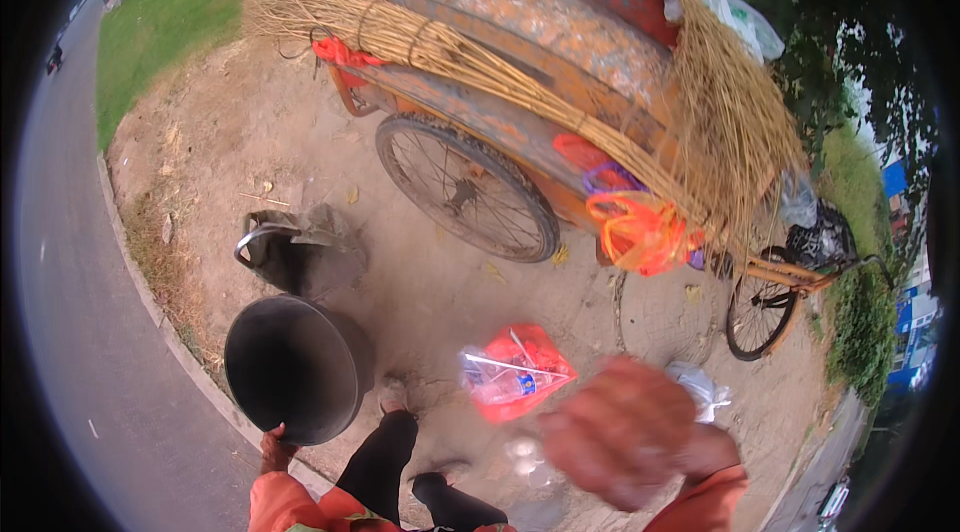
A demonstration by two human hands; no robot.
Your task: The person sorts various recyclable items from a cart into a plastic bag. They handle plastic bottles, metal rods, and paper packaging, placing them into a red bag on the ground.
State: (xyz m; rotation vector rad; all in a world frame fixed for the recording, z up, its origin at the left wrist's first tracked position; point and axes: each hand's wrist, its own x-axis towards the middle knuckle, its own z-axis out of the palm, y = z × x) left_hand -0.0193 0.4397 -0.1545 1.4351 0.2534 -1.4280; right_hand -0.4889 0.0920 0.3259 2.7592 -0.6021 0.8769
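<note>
My left hand [275, 449] grips the near rim of a black bucket [292, 367], whose dark mouth is tilted towards me. My right hand [622, 427] is raised close to the camera and strongly blurred; whether its fingers hold anything is unclear. Just left of it on the ground lies a red plastic bag [510, 412], with a clear plastic bottle [510, 387] and other see-through plastic on top. Partly behind the right hand is a white plastic bag [701, 385]. Pale, shiny objects [525, 449], too blurred to name, lie below the red bag.
A rusty orange cargo tricycle [517, 14] stands ahead, its spoked wheel [465, 187] facing me. A long twig broom [420, 36] lies along its side, with orange plastic bags [641, 232] hanging there. A dustpan-like container [300, 243] sits beyond the bucket. A kerb [142, 269] borders the road at left.
</note>
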